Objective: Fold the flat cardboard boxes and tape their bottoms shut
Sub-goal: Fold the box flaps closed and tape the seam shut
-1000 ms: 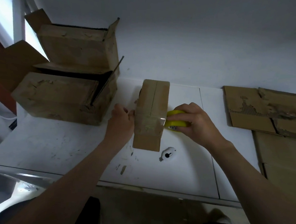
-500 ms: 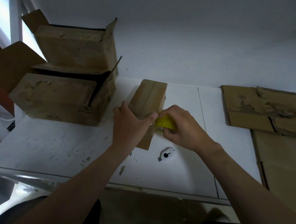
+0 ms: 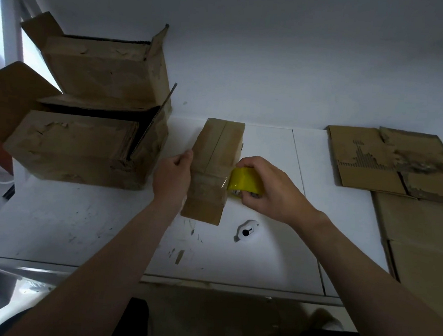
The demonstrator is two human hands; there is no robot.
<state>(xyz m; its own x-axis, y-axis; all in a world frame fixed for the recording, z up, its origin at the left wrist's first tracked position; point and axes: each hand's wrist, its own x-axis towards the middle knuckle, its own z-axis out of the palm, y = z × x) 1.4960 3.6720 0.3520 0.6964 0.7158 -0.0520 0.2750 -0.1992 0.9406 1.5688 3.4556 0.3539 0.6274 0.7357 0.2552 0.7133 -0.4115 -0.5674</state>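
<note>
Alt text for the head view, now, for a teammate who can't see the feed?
The left hand holds a small cardboard box on the white table while the right hand grips a yellow tape roll at its right side. Assembled boxes are stacked at left; flat cardboard lies at right.

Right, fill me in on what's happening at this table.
A person is taping a small cardboard box on the white table. Their left grip holds the box's left side, while the right grip holds a yellow tape roll against its right side, a clear strip running across the box. Two folded boxes sit stacked at left; flat cardboard lies at right.
</note>
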